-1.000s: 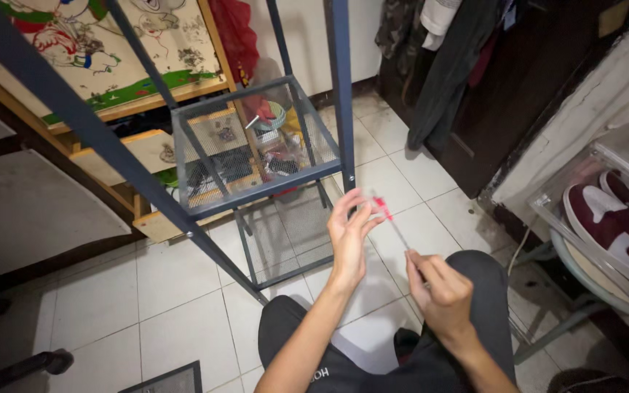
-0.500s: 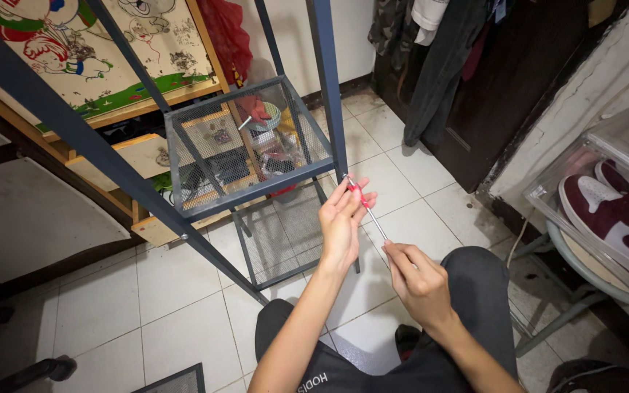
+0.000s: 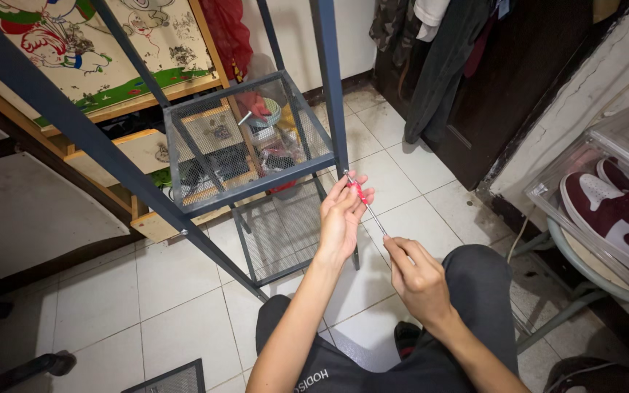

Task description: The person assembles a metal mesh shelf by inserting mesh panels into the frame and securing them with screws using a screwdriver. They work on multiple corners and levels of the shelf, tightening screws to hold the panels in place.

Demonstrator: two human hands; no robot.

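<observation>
My left hand (image 3: 342,215) grips the red handle of a slim screwdriver (image 3: 362,198) right beside the corner of a dark blue metal rack (image 3: 327,87). My right hand (image 3: 415,274) pinches the far end of the screwdriver's thin metal shaft, lower and to the right. The tool's tip end touches the rack's upright post near the rim of its mesh shelf (image 3: 256,185). A second mesh shelf (image 3: 274,236) sits lower, near the floor. My knee in dark trousers (image 3: 478,291) is under the right hand.
A clear box holding a maroon and white sneaker (image 3: 620,211) stands at the right. Clothes (image 3: 438,65) hang against a dark door. A wooden board with a cartoon picture (image 3: 103,51) leans behind the rack. White floor tiles (image 3: 111,306) spread below.
Both hands have moved left and up with the screwdriver, bringing its red handle against the rack's upright post. The view has shifted slightly.
</observation>
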